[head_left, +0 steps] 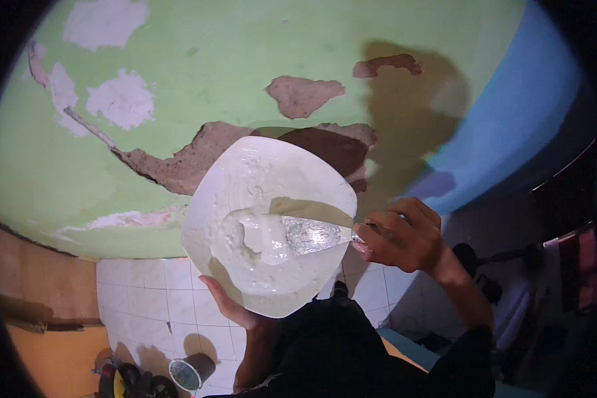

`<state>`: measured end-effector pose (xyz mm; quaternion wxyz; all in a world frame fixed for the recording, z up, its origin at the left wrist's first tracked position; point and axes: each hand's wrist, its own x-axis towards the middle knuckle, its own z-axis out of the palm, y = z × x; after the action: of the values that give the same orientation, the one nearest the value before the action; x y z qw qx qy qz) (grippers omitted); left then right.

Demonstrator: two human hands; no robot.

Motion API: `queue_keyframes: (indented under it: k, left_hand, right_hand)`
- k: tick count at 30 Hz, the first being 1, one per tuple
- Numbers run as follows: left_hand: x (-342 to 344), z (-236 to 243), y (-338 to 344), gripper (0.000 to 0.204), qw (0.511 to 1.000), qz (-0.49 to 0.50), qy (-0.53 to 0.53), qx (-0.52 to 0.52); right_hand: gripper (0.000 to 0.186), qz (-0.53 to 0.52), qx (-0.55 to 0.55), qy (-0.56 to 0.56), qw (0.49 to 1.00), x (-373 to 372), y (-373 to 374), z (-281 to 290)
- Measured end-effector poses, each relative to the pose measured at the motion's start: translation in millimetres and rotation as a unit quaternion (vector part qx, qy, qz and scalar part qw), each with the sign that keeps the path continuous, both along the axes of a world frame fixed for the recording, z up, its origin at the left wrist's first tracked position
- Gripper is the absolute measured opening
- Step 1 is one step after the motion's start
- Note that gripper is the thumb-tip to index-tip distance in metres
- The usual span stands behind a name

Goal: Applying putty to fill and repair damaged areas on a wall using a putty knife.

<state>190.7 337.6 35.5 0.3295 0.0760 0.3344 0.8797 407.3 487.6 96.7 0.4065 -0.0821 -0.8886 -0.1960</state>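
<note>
A white, rounded-square bowl (272,166) holds wet white paste (235,255) spread over its bottom. My left hand (229,305) grips the bowl by its near-left rim, the thumb along the edge and the other fingers hidden beneath. In my right hand (404,235) is a putty knife (317,235), its handle mostly covered by my curled fingers. The metal blade reaches into the bowl from the right, and its wide end lies in the paste, partly coated white.
Ahead is a green wall (199,66) with bare brown patches (302,96) and white filled patches (121,99). A blue wall section (511,126) curves at right. Below, a bucket (192,371) stands on white tiles (136,298); an orange surface (53,358) is at lower left.
</note>
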Motion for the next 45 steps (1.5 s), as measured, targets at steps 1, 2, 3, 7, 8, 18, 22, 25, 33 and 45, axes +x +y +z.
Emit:
queue_keyframes:
  k: [1,2,3,7,8,18,22,25,33,45]
  left_hand:
    - [9.1,1.9,4.7,0.072,0.999,0.025,0.007,-0.025]
    - [17.0,2.4,9.2,0.073,0.997,0.049,0.014,-0.049]
    - [25.2,3.0,14.4,0.073,0.997,0.057,0.014,-0.049]
    - [47.5,2.6,27.5,0.072,0.997,0.063,0.039,-0.013]
    - [52.3,2.2,29.8,0.073,0.996,0.058,0.058,-0.021]
    - [75.4,0.3,49.0,0.074,0.990,0.118,0.057,-0.058]
    - [80.6,-0.5,47.5,0.066,0.991,0.120,0.045,-0.020]
    - [79.7,-7.3,42.4,0.066,0.991,0.125,0.039,-0.033]
    - [92.3,-7.6,45.7,0.071,0.993,0.106,0.044,-0.026]
    - [104.5,-3.9,60.3,0.073,0.995,0.088,0.033,0.025]
  right_hand:
    - [0.036,0.011,0.008,-0.004,1.000,4.8,12.0,1.4]
    - [0.036,0.021,0.016,-0.008,1.000,9.5,21.9,0.8]
    - [0.036,0.029,0.016,-0.007,0.999,15.1,31.6,1.5]
    - [0.034,0.071,0.012,0.013,0.997,33.7,61.5,2.3]
    - [0.033,0.077,0.000,0.028,0.997,38.0,67.4,2.2]
    - [0.037,0.144,0.026,0.033,0.989,54.3,100.0,7.2]
    - [0.040,0.148,0.003,0.034,0.988,55.1,106.7,-2.5]
    - [0.041,0.162,-0.038,0.051,0.985,53.5,109.1,-6.2]
    - [0.033,0.186,-0.341,0.155,0.908,60.9,118.6,-26.4]
    - [0.012,0.140,-0.547,0.307,0.766,46.8,172.1,-10.5]
